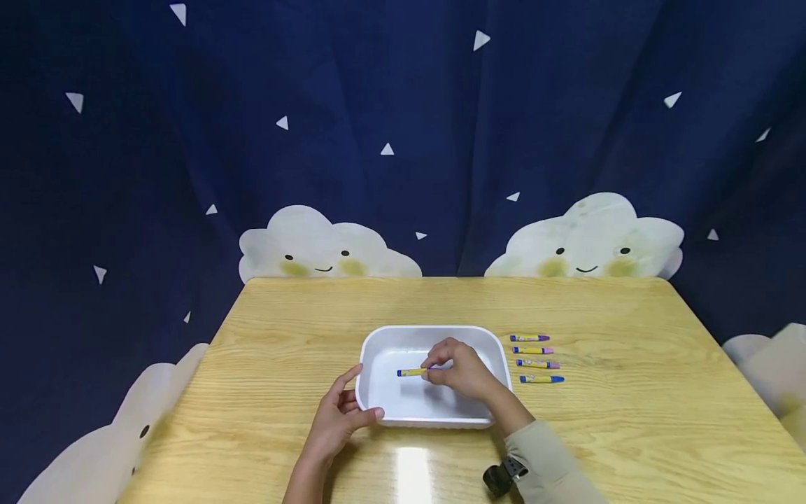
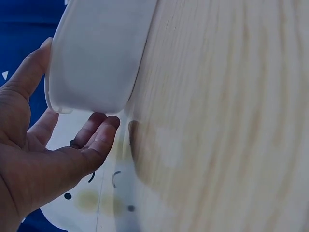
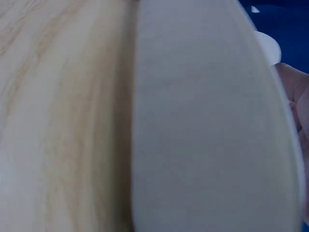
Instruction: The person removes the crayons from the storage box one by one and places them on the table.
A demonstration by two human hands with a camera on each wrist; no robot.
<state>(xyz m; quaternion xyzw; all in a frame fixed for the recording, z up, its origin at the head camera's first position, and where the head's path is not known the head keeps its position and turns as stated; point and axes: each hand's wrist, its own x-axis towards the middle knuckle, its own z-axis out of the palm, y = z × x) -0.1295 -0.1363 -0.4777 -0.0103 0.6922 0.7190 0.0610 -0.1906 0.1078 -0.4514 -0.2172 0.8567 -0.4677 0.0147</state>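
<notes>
A white tray (image 1: 434, 422) with rounded corners stands on the wooden table. My left hand (image 1: 336, 416) grips its near left corner, thumb at the front rim and fingers along the left side. In the left wrist view, curled fingertips meet the tray's outer wall (image 2: 101, 58). Over the tray's inside, my right hand (image 1: 462, 371) pinches a crayon (image 1: 411, 372) between thumb and fingers. Its yellow wrapper and blue end point left; a bit of purple shows by the fingertips. The right wrist view has the tray's wall in front, hiding the crayon and most of that hand.
Right of the tray, several crayons lie in a column: a purple one (image 1: 529, 338), two pinkish ones (image 1: 532, 351) and a blue one (image 1: 541, 379). Behind the table (image 1: 630, 427) hangs a dark blue curtain (image 1: 403, 91) with white triangles and clouds.
</notes>
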